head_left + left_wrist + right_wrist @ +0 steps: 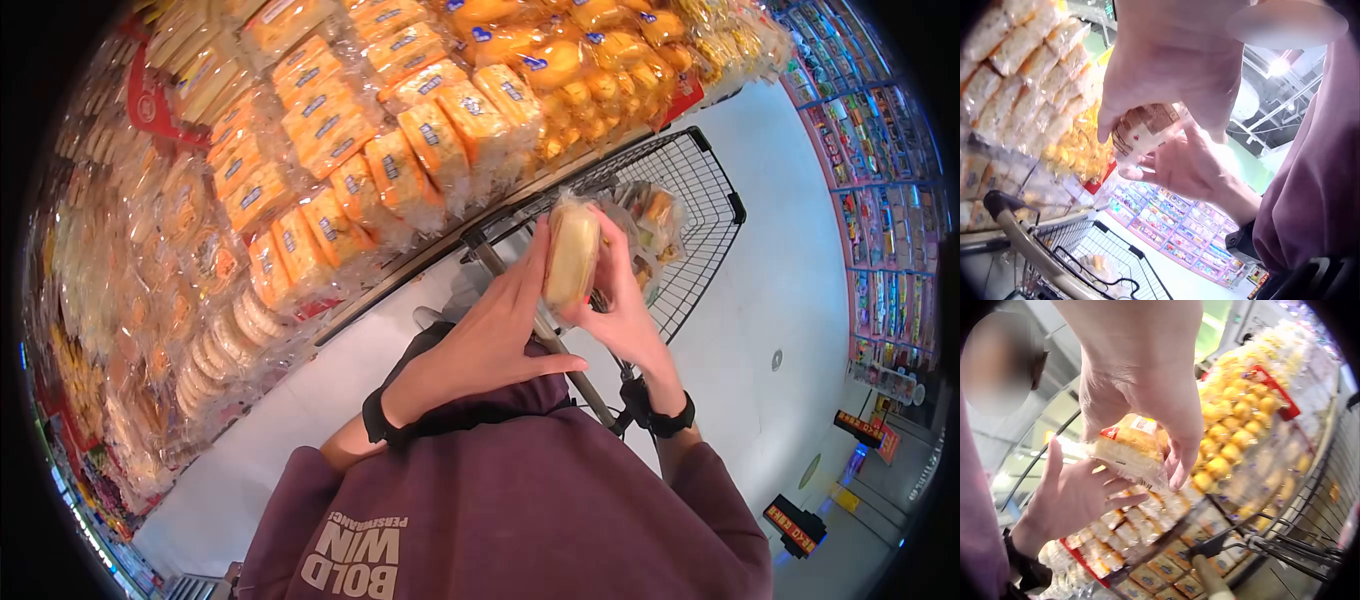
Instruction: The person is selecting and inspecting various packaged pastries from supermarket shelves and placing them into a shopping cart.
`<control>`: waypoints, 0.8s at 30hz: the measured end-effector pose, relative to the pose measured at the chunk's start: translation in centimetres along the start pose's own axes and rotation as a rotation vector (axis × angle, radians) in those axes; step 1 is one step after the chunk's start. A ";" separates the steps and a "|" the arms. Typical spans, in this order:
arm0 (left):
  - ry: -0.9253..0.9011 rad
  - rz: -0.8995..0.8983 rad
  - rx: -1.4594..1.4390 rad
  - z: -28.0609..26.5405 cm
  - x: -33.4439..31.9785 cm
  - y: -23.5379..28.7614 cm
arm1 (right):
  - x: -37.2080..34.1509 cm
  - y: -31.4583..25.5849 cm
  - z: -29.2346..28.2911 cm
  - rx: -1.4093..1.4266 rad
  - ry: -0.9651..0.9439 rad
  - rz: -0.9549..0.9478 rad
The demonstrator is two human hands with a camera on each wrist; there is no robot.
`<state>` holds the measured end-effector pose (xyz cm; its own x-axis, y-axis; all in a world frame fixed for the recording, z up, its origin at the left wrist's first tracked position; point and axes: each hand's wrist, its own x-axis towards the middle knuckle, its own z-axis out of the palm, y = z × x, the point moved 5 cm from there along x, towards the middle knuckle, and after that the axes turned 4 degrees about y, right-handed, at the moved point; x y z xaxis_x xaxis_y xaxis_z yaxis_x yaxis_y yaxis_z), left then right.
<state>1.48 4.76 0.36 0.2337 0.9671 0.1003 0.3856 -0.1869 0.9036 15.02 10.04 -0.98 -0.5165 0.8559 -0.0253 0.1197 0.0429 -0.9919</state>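
My right hand (628, 312) holds a packaged bread (573, 258) upright in front of my body, fingers and thumb curled about its side. The pack is clear plastic, with a pale face towards the head camera. A golden-brown crust (1138, 442) and a small red label show in the right wrist view, and brown printing shows in the left wrist view. Against the pack's other side lie the straight fingers of my left hand (475, 345), its thumb stretched apart. In the right wrist view that left hand (1075, 494) has its fingers spread just below the wrapper.
A wire shopping cart (700, 215) stands ahead, its handle bar (545, 335) below my hands, with wrapped goods (655, 225) inside. To the left, a display carries rows of orange-wrapped bread (330, 120) and yellow buns (560, 60). Stocked shelves (880, 160) line the aisle's right side.
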 end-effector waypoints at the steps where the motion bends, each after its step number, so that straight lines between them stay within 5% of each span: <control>1: 0.079 0.016 -0.022 -0.9 0.3 0.6 | 0.7 -0.7 0.4 -0.005 0.059 -0.094; 4: 0.234 -0.020 -0.235 -4.4 -3.4 2.9 | 0.1 -4.4 4.0 -0.161 -0.067 -0.241; 6: 0.360 0.009 -0.177 -7.1 -5.7 3.9 | 0.5 -5.7 6.6 -0.011 -0.037 -0.231; 9: 0.460 -0.130 -0.564 -9.0 -10.0 3.1 | 1.2 -7.8 10.8 0.453 0.092 -0.111; 14: 0.788 -0.122 -1.052 -12.8 -14.8 1.0 | 2.5 -9.8 16.3 0.246 -0.157 -0.083; 17: 0.941 -0.113 -0.976 -13.9 -17.2 1.2 | 1.7 -11.0 19.5 0.396 -0.319 0.114; 24: 0.969 -0.077 -0.589 -17.9 -20.0 2.7 | 2.6 -12.6 21.0 0.283 -0.296 -0.090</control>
<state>-18.17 -11.98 8.25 -0.6599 0.7465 0.0849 -0.1702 -0.2586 0.9509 -5.68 0.90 8.86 -0.7405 0.6685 0.0690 -0.1531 -0.0679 -0.9859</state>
